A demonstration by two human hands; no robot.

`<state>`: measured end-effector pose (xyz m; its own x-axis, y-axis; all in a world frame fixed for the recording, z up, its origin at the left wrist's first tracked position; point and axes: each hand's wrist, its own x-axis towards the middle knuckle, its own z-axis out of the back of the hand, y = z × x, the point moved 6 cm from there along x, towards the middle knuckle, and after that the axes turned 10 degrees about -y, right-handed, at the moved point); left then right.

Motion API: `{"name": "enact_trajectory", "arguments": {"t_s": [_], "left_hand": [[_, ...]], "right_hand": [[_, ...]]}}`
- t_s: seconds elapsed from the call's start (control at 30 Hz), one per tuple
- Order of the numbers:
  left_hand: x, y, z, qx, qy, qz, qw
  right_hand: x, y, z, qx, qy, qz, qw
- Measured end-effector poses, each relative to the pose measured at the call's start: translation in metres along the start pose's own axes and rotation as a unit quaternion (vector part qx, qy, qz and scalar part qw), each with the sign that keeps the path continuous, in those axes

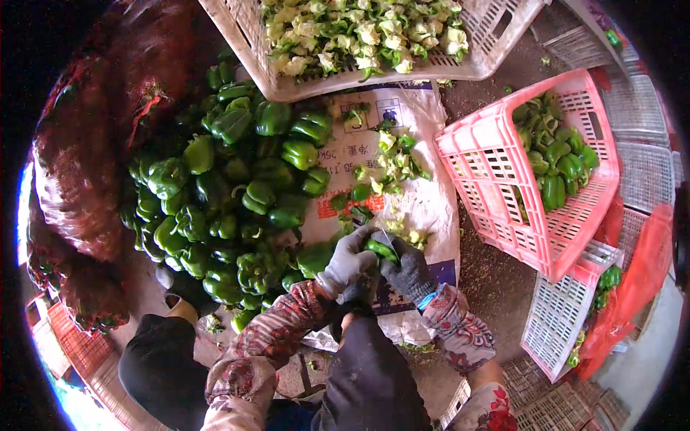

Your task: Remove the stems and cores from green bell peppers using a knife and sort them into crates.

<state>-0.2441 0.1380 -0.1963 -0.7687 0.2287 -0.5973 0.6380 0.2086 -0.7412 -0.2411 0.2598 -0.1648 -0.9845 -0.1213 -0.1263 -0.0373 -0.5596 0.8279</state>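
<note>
My left hand (346, 263), in a light grey knitted glove, meets my right hand (408, 269), in a darker grey glove, low over a printed woven sack (409, 213). Between them is a green bell pepper (380, 249), gripped by the fingers of both hands and partly hidden by them. A thin pale edge shows at the right fingertips; whether it is a blade I cannot tell. A large heap of green bell peppers (215, 226) lies left of my hands. Cut-out pepper cores (396, 161) with pale seeds are scattered on the sack beyond them.
Ahead stands a whitish plastic crate (242, 40) holding many pepper cores. At right, a tilted pink crate (485, 178) contains green peppers (555, 161). Filled red mesh sacks (81, 178) line the left. Grey crates (644, 178) and red plastic sheeting (628, 296) occupy the far right.
</note>
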Motion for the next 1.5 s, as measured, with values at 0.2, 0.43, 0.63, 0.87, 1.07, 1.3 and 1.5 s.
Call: {"name": "enact_trajectory", "arguments": {"t_s": [0.2,0.43,0.63,0.87,1.07,1.3,1.5], "left_hand": [[-0.018,0.008,0.009,-0.171,0.066,0.091,0.979],[-0.019,-0.016,0.005,-0.349,0.093,0.064,0.93],[-0.014,-0.038,-0.015,0.03,0.06,0.005,0.998],[-0.019,-0.035,-0.008,0.169,-0.017,-0.07,0.983],[-0.019,-0.056,-0.024,0.211,-0.158,-0.16,0.951],[0.044,-0.003,0.018,-0.269,-0.091,0.129,0.95],[0.032,-0.024,0.018,-0.363,-0.104,0.151,0.914]], "right_hand": [[-0.022,0.008,0.006,0.325,0.019,-0.206,0.923],[-0.022,0.006,0.003,0.445,-0.016,-0.329,0.833],[-0.004,0.016,0.018,0.079,-0.014,-0.111,0.991],[-0.006,0.025,0.014,0.122,0.026,-0.096,0.987],[-0.029,-0.003,0.01,0.065,-0.181,-0.119,0.974],[-0.034,0.018,0.013,0.409,-0.159,-0.358,0.824],[-0.051,0.005,0.051,0.317,-0.233,-0.173,0.903]]}}
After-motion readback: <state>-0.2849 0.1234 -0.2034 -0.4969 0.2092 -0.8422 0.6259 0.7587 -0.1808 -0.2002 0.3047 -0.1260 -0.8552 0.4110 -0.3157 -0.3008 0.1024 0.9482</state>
